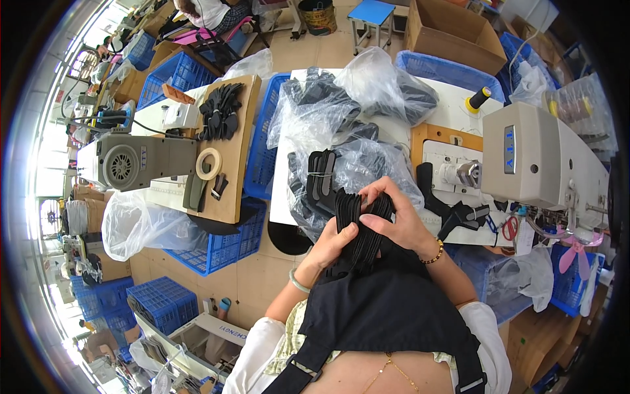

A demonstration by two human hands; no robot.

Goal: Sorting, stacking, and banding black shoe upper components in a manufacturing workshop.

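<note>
Close in front of my apron, both hands grip a thick stack of black fabric pieces (367, 246), its many layered edges facing up. My left hand (336, 241) holds the left side, with the thumb pressed against the layers. On the right, my right hand (392, 220) curls over the top with fingers and thumb on the stack. Just beyond lies a tied bundle of black strips (321, 176), on clear plastic bags (377, 154) with dark pieces inside. The lower part of the stack merges with the black apron (387, 308), so its end is hard to make out.
To the right stands a sewing machine (545, 151), with black cut pieces (453, 213) and red-handled scissors (510, 228) beside it. A black thread cone (478, 100) is behind. At left, a wooden board (233, 177) carries black gloves (220, 110) and a tape roll (209, 163). Blue crates (262, 148) stand between.
</note>
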